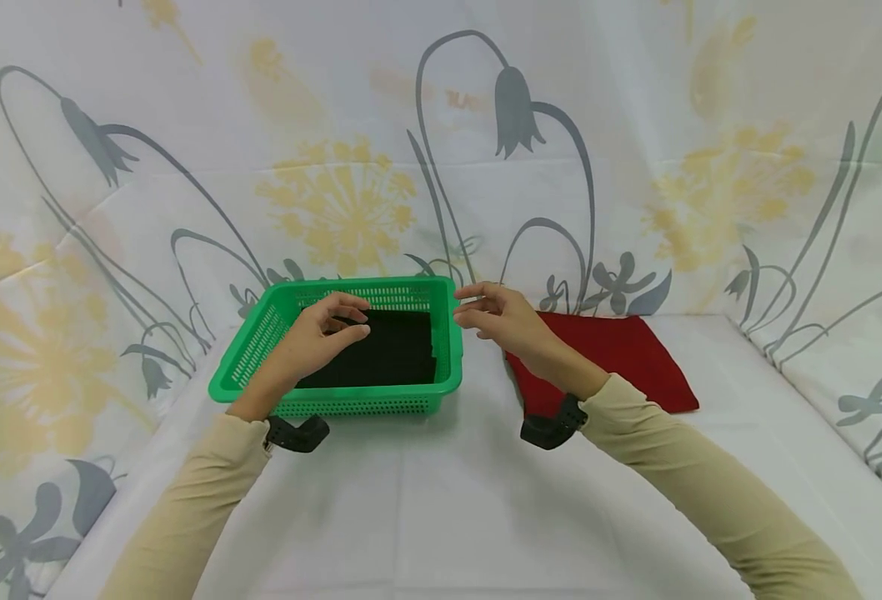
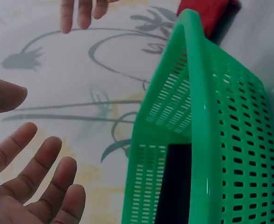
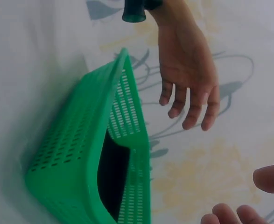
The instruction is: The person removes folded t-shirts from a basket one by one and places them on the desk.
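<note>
A green plastic basket [image 1: 452, 367] with slotted walls stands on the white table, and folded black cloth [image 1: 396, 346] lies inside it. My left hand [image 1: 321, 333] hovers over the basket's left part, fingers loosely bent and holding nothing. Just past the basket's right rim, my right hand [image 1: 512, 325] hangs in the air, also holding nothing. Below and behind the right hand, a red cloth [image 1: 621, 358] lies flat on the table, partly hidden by the forearm. In the left wrist view, the left fingers [image 2: 45, 163] are spread apart from the basket wall [image 2: 239, 140].
A white sheet [image 1: 411, 500] covers the table. Behind it hangs a curtain [image 1: 351, 100] with grey and yellow flower prints. Each wrist wears a black camera band, such as the right one [image 1: 549, 429].
</note>
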{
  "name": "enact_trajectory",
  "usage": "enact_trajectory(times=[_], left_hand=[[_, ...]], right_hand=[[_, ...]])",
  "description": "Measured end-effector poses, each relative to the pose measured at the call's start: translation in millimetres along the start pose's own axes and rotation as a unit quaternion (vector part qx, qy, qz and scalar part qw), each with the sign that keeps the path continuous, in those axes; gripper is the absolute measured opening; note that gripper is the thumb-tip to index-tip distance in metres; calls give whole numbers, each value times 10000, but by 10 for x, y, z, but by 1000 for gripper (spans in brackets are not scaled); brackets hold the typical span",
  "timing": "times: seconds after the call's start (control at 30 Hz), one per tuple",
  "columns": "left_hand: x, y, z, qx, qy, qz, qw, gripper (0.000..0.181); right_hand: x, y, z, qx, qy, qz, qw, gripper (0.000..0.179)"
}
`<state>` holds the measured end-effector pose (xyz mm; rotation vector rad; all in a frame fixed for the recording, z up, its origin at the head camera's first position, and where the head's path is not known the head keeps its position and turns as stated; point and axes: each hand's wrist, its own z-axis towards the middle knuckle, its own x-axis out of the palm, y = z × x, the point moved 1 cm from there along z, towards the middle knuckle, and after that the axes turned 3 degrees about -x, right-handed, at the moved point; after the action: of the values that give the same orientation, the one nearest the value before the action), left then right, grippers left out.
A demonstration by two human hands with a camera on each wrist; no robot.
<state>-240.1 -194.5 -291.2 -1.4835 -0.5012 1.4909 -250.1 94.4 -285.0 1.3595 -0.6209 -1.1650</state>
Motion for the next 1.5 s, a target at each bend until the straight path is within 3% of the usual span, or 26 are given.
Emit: enact_trajectory(times=[0.23, 0.47, 0.8, 0.9, 1.13, 1.5], left_hand=[[-148, 114, 53, -300, -85, -801, 9963, 37], [-300, 254, 96, -682, -334, -1737, 9819, 29], [-468, 415, 195, -1230, -444, -2330, 9637, 19], [-507, 457, 224, -1409, -461, -2415, 9590, 19], [-544, 546, 280, -1597, -391, -2170, 9622, 28], [-597, 714, 366, -1905, -469, -2017, 9596, 32]], right_hand=[[138, -41, 132, 318, -72, 513, 9981, 42], [278, -100, 293, 604, -152, 831, 9946, 40], [391, -129, 516, 751, -281, 1161, 9900, 39], [433, -157, 583, 823, -341, 1346, 9869, 41], [534, -262, 733, 1059, -559, 1464, 9820, 45], [646, -382, 893, 1372, -628, 1356, 9792, 48]])
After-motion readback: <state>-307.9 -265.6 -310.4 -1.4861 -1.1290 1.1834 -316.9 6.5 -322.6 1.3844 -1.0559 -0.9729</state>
